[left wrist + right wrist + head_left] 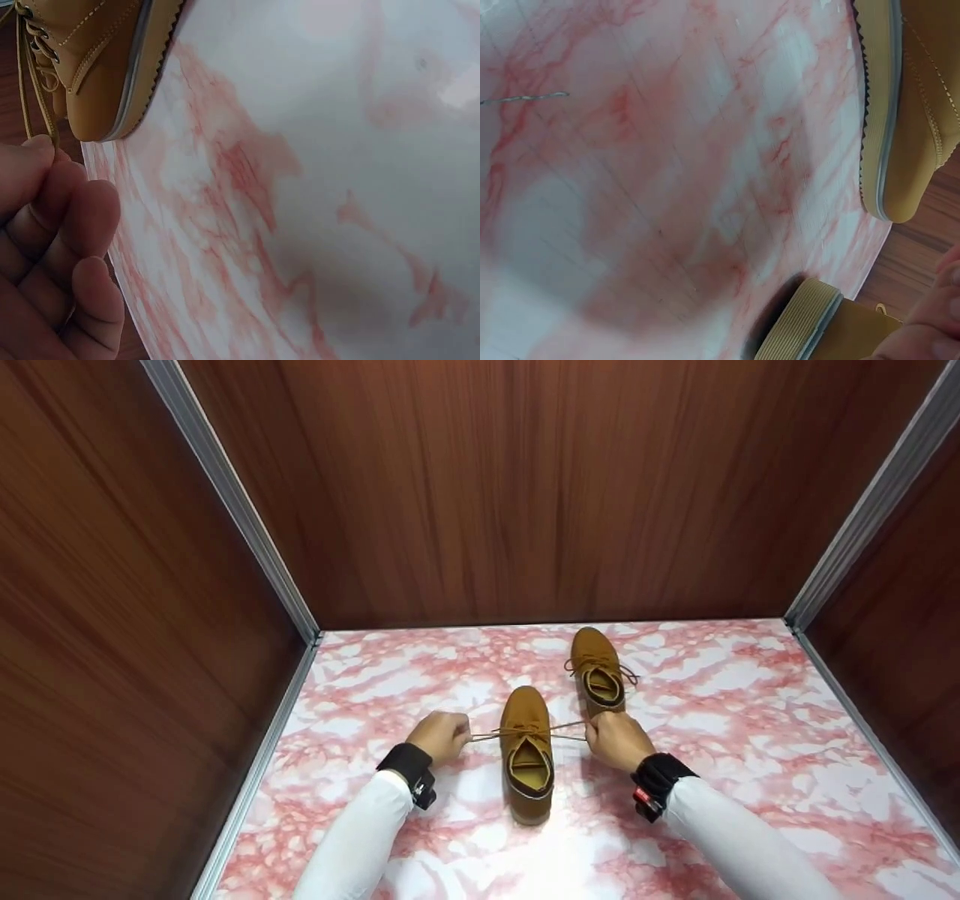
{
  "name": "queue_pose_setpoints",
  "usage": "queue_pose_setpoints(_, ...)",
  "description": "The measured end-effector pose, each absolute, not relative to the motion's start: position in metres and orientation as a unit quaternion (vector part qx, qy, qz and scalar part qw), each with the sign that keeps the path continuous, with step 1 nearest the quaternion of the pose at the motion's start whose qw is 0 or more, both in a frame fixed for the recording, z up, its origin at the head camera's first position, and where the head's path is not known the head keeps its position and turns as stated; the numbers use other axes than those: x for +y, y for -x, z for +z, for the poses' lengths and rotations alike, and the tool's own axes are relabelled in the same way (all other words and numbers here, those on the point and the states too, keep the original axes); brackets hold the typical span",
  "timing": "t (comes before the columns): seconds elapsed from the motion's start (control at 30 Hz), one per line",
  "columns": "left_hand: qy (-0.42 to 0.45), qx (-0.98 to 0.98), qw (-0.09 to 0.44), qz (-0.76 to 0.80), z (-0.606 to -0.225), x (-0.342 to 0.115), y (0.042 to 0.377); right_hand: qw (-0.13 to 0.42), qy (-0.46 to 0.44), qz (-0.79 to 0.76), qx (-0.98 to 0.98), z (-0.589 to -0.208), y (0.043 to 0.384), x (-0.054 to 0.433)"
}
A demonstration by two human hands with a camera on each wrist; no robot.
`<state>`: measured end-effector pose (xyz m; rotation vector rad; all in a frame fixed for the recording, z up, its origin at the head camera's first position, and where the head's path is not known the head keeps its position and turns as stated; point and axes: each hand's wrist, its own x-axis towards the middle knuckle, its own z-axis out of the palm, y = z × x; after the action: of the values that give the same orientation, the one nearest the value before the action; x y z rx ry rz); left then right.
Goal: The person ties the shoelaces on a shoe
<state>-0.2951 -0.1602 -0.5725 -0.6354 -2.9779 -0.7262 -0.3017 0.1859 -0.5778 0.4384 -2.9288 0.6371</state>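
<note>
A tan lace-up shoe stands in the middle of the tabletop with its toe pointing away. To its left, my left hand pinches a looped stretch of shoelace between thumb and fingertips, the other fingers curled. On the opposite side, my right hand grips the other stretch of lace. Both stretches run nearly straight out from the shoe's eyelets. Only some fingers of the right hand show in the right wrist view, and its hold on the lace is hidden there.
A second tan shoe, its lace in a bow, stands farther back to the right, its heel close to my right hand. Wood-patterned panels with metal edge strips enclose the red-and-white marbled tabletop.
</note>
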Motion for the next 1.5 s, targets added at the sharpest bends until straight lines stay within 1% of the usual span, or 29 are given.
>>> queue_pose_setpoints(0.13, 0.202, -0.949, 0.01, -0.241, -0.576, -0.161, 0.293, 0.057, -0.136, 0.228, -0.962, -0.578, 0.302, 0.186)
queue_pose_setpoints(0.2, 0.196, -0.948, 0.014, -0.25, -0.578, -0.16, 0.292, 0.05, -0.134, 0.265, -0.953, -0.578, 0.303, 0.186)
queue_pose_setpoints(0.27, 0.186, -0.946, 0.014, -0.264, -0.579, -0.159, 0.292, 0.024, -0.132, 0.33, -0.935, -0.578, 0.302, 0.187)
queue_pose_setpoints(0.4, 0.168, -0.939, -0.004, -0.3, -0.581, -0.157, 0.291, -0.066, -0.163, 0.44, -0.881, -0.579, 0.297, 0.19)
queue_pose_setpoints(0.47, 0.163, -0.933, -0.017, -0.32, -0.581, -0.156, 0.291, -0.097, -0.199, 0.45, -0.865, -0.58, 0.295, 0.192)
queue_pose_setpoints(0.53, 0.158, -0.927, -0.026, -0.338, -0.581, -0.154, 0.291, -0.109, -0.239, 0.443, -0.857, -0.581, 0.295, 0.192)
queue_pose_setpoints(0.63, 0.15, -0.923, -0.033, -0.353, -0.58, -0.152, 0.291, -0.106, -0.276, 0.432, -0.852, -0.582, 0.296, 0.188)
queue_pose_setpoints(0.73, 0.148, -0.919, -0.033, -0.363, -0.579, -0.15, 0.29, -0.09, -0.285, 0.428, -0.853, -0.584, 0.298, 0.178)
queue_pose_setpoints(0.93, 0.141, -0.909, -0.053, -0.388, -0.577, -0.144, 0.29, -0.051, -0.27, 0.405, -0.872, -0.583, 0.298, 0.158)
queue_pose_setpoints(1.07, 0.142, -0.91, -0.046, -0.386, -0.577, -0.141, 0.291, -0.039, -0.266, 0.401, -0.876, -0.58, 0.297, 0.153)
queue_pose_setpoints(1.37, 0.134, -0.913, -0.029, -0.384, -0.575, -0.14, 0.291, -0.032, -0.274, 0.388, -0.879, -0.578, 0.298, 0.155)
queue_pose_setpoints(1.43, 0.129, -0.913, -0.025, -0.387, -0.575, -0.14, 0.292, -0.038, -0.276, 0.396, -0.875, -0.577, 0.298, 0.156)
queue_pose_setpoints(1.5, 0.125, -0.912, -0.019, -0.39, -0.575, -0.14, 0.292, -0.056, -0.273, 0.411, -0.868, -0.577, 0.298, 0.157)
